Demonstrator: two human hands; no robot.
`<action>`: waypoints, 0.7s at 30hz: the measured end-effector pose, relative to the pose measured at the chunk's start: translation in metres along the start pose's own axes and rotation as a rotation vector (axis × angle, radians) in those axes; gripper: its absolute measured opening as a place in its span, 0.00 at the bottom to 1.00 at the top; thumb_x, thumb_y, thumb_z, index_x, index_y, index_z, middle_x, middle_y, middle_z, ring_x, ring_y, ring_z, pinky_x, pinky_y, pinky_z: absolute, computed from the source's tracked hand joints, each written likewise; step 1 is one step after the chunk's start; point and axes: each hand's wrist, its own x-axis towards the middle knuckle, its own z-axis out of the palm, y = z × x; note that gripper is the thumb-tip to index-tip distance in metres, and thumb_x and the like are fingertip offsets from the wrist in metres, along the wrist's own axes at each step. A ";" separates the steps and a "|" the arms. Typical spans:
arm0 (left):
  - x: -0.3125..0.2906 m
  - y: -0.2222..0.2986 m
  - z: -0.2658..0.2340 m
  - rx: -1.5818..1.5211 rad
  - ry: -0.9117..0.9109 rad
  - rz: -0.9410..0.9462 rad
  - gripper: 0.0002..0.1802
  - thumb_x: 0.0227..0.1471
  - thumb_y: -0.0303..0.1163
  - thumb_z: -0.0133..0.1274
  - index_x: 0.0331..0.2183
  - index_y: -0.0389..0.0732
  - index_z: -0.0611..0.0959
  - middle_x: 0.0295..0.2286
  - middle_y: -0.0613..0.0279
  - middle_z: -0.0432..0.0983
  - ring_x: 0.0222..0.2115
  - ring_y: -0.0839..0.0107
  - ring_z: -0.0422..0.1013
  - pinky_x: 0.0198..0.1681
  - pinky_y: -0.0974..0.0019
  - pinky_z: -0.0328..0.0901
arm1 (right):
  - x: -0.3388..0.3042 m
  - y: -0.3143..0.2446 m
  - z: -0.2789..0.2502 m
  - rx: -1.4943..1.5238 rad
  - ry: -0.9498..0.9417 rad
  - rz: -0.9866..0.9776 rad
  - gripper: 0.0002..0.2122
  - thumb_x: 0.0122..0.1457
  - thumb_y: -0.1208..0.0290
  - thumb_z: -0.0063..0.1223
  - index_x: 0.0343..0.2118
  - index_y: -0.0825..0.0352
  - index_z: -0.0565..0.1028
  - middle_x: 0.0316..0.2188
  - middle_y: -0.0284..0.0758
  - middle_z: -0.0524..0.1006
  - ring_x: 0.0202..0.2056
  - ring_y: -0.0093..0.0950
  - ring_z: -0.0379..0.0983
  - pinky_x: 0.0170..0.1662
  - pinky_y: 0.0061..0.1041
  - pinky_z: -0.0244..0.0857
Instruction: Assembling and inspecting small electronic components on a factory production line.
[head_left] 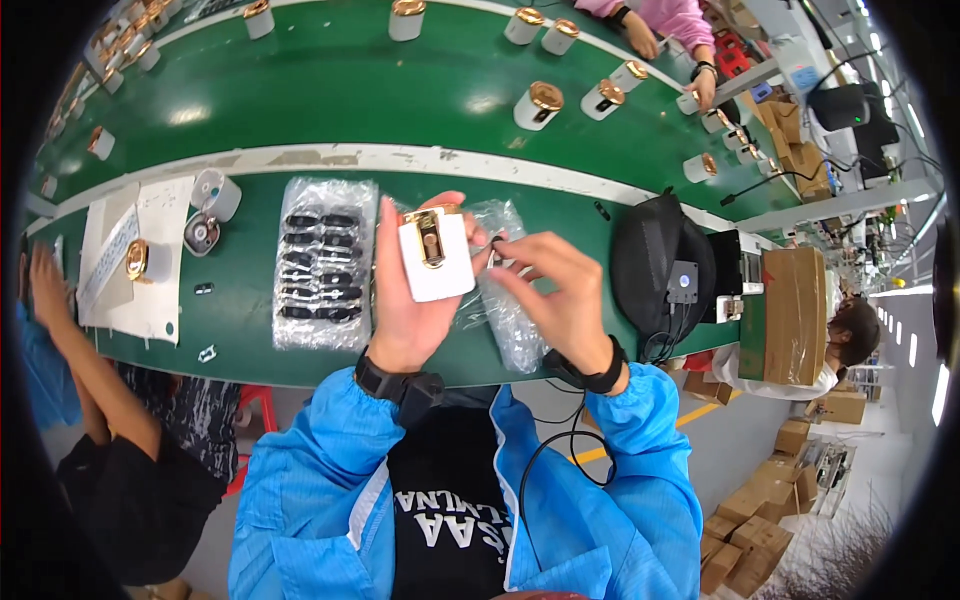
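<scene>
My left hand (408,322) holds a white device (440,275) with a gold-edged slot in its face and a gold part at its top end. Just right of it, my right hand (568,300) pinches a small black-and-silver piece (496,250) between thumb and fingers, close to the device's side; its exact kind is too small to tell. Beneath my right hand lies clear bubble wrap (517,335). Left of my left hand, several glossy black parts (322,268) lie in two columns on another bubble-wrap sheet (330,337).
Beyond a pale rail (420,158), white-and-gold devices (538,106) stand on a green surface. A black hood-shaped case (655,265) and a cardboard box (795,315) are at right. Co-workers' hands show at left (48,288) and far right (640,38). A cable (528,480) hangs before me.
</scene>
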 end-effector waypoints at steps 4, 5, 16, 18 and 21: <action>-0.002 -0.001 0.002 -0.047 -0.044 -0.073 0.39 0.73 0.64 0.30 0.54 0.38 0.77 0.36 0.58 0.77 0.44 0.63 0.74 0.54 0.56 0.69 | -0.001 0.001 0.003 0.357 0.032 0.332 0.14 0.60 0.83 0.67 0.49 0.72 0.82 0.38 0.36 0.83 0.35 0.22 0.81 0.40 0.23 0.78; -0.004 0.001 0.003 -0.014 -0.033 -0.068 0.39 0.73 0.64 0.30 0.55 0.38 0.77 0.37 0.59 0.76 0.43 0.64 0.74 0.54 0.56 0.70 | -0.001 0.001 0.004 0.365 0.025 0.336 0.14 0.60 0.83 0.67 0.49 0.72 0.82 0.38 0.36 0.83 0.35 0.22 0.81 0.40 0.23 0.78; -0.015 0.001 -0.004 0.352 0.011 -0.108 0.40 0.74 0.63 0.24 0.59 0.41 0.75 0.36 0.62 0.78 0.33 0.70 0.77 0.37 0.60 0.76 | 0.017 -0.039 -0.020 0.577 -0.028 0.338 0.11 0.62 0.85 0.64 0.47 0.73 0.83 0.36 0.36 0.82 0.37 0.23 0.82 0.39 0.23 0.79; -0.017 -0.001 0.002 0.410 0.050 -0.108 0.39 0.74 0.63 0.24 0.60 0.42 0.74 0.36 0.62 0.79 0.32 0.71 0.78 0.32 0.62 0.76 | 0.024 -0.047 -0.018 0.542 -0.049 0.304 0.11 0.61 0.85 0.64 0.46 0.74 0.84 0.36 0.37 0.82 0.37 0.23 0.82 0.39 0.23 0.79; -0.019 0.000 0.000 0.439 0.035 -0.107 0.38 0.74 0.62 0.25 0.60 0.42 0.74 0.37 0.62 0.80 0.31 0.71 0.78 0.30 0.63 0.75 | 0.030 -0.054 -0.016 0.459 -0.094 0.229 0.09 0.61 0.85 0.64 0.44 0.74 0.84 0.36 0.38 0.82 0.37 0.24 0.82 0.39 0.23 0.79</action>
